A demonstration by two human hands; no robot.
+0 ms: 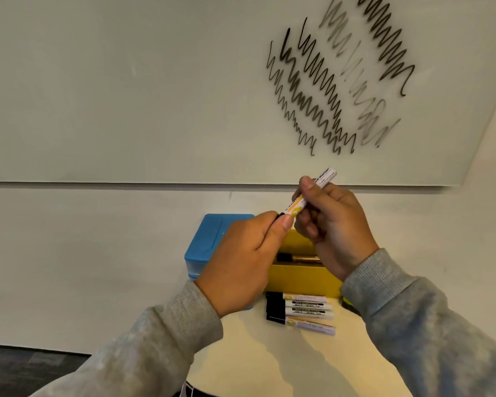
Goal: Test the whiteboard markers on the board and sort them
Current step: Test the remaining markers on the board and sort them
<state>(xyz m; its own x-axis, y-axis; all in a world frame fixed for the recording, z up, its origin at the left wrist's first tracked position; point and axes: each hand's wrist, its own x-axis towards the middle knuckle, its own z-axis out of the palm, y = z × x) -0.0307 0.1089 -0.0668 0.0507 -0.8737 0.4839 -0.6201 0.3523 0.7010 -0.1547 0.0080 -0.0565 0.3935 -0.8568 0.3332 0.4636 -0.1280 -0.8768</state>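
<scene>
A pale wall [98, 253] fills most of the view, evenly and softly lit. Below it, at lower left, a strip of dark grey floor [26, 368] shows. A cream table [298, 365] stands against the wall, with soft shadows across its top.

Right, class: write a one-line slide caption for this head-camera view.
Both hands grip a marker below the scribbled whiteboard, four markers lying beside a yellow box.

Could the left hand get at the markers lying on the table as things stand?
Probably not right away. The left hand grips the cap end of the marker that the right hand holds, so it is occupied. The path itself looks free: the table markers lie uncovered just beside the left wrist.
</scene>
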